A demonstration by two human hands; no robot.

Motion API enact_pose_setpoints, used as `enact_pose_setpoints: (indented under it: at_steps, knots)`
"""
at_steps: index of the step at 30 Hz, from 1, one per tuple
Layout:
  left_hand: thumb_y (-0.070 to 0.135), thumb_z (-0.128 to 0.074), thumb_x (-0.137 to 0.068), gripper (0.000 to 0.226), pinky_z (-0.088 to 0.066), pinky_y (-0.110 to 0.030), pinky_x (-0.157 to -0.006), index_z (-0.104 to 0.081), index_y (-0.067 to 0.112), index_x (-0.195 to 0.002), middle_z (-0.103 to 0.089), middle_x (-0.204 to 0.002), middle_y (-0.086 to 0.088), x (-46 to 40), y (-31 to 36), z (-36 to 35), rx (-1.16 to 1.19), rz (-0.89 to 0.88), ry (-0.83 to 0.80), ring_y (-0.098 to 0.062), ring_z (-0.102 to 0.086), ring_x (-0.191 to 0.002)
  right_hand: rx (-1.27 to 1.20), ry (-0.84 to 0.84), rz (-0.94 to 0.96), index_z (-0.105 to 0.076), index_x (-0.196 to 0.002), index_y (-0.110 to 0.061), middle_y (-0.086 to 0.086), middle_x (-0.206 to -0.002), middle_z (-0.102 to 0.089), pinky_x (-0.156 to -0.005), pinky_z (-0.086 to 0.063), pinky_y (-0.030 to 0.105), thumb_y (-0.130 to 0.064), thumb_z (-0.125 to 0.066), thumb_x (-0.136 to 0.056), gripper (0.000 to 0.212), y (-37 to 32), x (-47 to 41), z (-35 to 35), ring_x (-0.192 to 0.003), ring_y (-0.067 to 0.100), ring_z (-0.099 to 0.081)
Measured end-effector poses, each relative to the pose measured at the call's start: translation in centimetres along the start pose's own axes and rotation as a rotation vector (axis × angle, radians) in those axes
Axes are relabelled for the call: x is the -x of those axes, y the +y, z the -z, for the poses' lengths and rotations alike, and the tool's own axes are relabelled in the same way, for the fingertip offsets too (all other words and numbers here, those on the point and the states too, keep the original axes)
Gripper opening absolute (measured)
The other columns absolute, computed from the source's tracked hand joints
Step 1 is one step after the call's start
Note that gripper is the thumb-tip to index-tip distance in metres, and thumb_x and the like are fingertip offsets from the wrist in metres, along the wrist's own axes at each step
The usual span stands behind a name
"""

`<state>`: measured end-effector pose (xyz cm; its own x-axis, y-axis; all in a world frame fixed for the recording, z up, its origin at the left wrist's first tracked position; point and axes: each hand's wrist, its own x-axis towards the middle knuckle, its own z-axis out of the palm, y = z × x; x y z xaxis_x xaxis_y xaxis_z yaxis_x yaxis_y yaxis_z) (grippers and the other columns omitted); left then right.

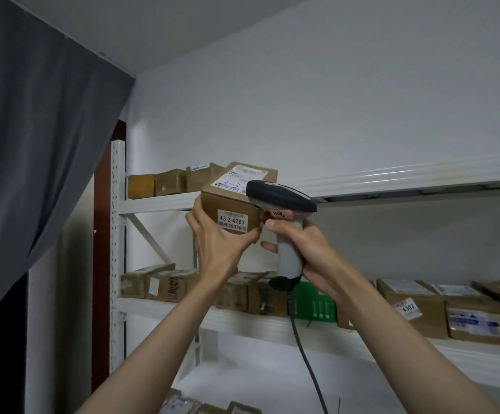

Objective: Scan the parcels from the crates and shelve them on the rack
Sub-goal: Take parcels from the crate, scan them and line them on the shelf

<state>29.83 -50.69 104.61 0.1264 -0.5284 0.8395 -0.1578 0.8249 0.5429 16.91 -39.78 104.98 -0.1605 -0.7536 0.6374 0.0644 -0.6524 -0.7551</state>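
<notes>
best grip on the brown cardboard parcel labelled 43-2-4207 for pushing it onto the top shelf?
Grip the brown cardboard parcel at its lower left corner from below, as the left hand does: its flat underside and side face stay free, while the grey handheld scanner crowds its right side.

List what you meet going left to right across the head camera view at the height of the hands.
Grey curtain → white rack upright → left hand → brown parcel it holds up → scanner → right hand around the scanner's handle.
</notes>
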Motion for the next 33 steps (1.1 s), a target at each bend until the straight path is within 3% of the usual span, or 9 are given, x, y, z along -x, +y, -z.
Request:
enact_pose_setpoints:
  at_steps: [2, 6, 12, 20, 23, 25, 29, 33]
  knots:
    - [0.047, -0.095, -0.054, 0.132, -0.039, -0.035, -0.102, -0.013, 0.023, -0.154, -0.027, -0.148, -0.006, -1.6, 0.1, -0.1, 0.039, 0.001, 0.024, -0.014, -0.037, -0.128, 0.04, -0.003, -0.011, -0.066, -0.118, -0.011, 0.002, -0.109, -0.078, -0.094, -0.06, 0.04, -0.019, -0.084, -0.077, 0.045, 0.2, -0.5, 0.4, -0.105, 0.018, -0.073]
    - [0.044, -0.094, -0.059, 0.134, -0.038, -0.053, -0.113, -0.008, 0.017, -0.158, -0.021, -0.157, -0.011, -6.7, 0.7, -0.8, 0.067, 0.083, 0.026, -0.031, -0.035, -0.142, 0.198, 0.08, -0.026, -0.065, -0.109, -0.018, 0.001, -0.106, -0.074, -0.1, -0.056, 0.043, -0.017, -0.079, -0.085, 0.028, 1.0, -1.9, 1.1, -0.104, 0.018, -0.068]
    - [0.045, -0.091, -0.063, 0.127, -0.038, -0.04, -0.107, -0.009, 0.016, -0.157, -0.028, -0.152, -0.013, -13.9, 1.1, -3.7, 0.015, 0.168, 0.006, -0.033, -0.037, -0.138, 0.21, 0.186, -0.018, -0.068, -0.109, -0.014, 0.001, -0.103, -0.071, -0.097, -0.058, 0.046, -0.01, -0.073, -0.089, 0.021, 2.5, -3.6, 3.6, -0.099, 0.015, -0.065]
    - [0.044, -0.085, -0.075, 0.116, -0.036, -0.046, -0.116, -0.007, 0.014, -0.156, -0.029, -0.155, -0.017, -19.9, -0.9, -9.0, -0.086, 0.282, -0.132, -0.034, -0.034, -0.142, 0.165, 0.216, -0.048, -0.066, -0.116, -0.012, -0.002, -0.102, -0.07, -0.09, -0.061, 0.042, -0.006, -0.071, -0.089, 0.028, 3.7, -4.9, 6.4, -0.101, 0.014, -0.065]
    - [0.047, -0.084, -0.077, 0.121, -0.029, -0.042, -0.119, -0.003, 0.008, -0.159, -0.02, -0.162, -0.017, -21.1, -2.5, -10.5, -0.192, 0.3, -0.176, -0.034, -0.026, -0.148, 0.16, 0.172, -0.052, -0.067, -0.11, -0.015, -0.002, -0.102, -0.072, -0.083, -0.063, 0.037, -0.006, -0.072, -0.089, 0.024, 4.1, -5.0, 7.7, -0.1, 0.016, -0.068]
    - [0.046, -0.083, -0.078, 0.112, -0.028, -0.044, -0.12, -0.013, 0.013, -0.158, -0.014, -0.162, -0.016, -21.4, -3.5, -11.2, -0.277, 0.228, -0.137, -0.036, -0.024, -0.148, 0.151, 0.155, -0.048, -0.067, -0.106, -0.019, -0.004, -0.1, -0.074, -0.078, -0.063, 0.033, -0.006, -0.074, -0.088, 0.024, 4.2, -5.1, 8.4, -0.099, 0.016, -0.071]
    - [0.05, -0.078, -0.081, 0.083, -0.037, -0.047, -0.111, -0.038, 0.018, -0.146, -0.022, -0.155, -0.015, -21.9, -5.0, -12.3, -0.559, -0.022, -0.095, -0.041, -0.037, -0.135, 0.122, 0.126, -0.054, -0.066, -0.11, -0.02, -0.014, -0.097, -0.077, -0.075, -0.062, 0.03, -0.006, -0.074, -0.089, 0.026, 4.6, -5.4, 9.0, -0.1, 0.009, -0.072]
    - [0.053, -0.076, -0.081, 0.077, -0.042, -0.047, -0.107, -0.043, 0.016, -0.139, -0.029, -0.146, -0.014, -22.6, -5.8, -12.4, -0.544, 0.054, -0.144, -0.038, -0.041, -0.131, 0.131, 0.131, -0.082, -0.065, -0.11, -0.019, -0.005, -0.107, -0.073, -0.076, -0.062, 0.03, -0.007, -0.075, -0.088, 0.027, 4.9, -5.3, 9.4, -0.098, 0.01, -0.073]
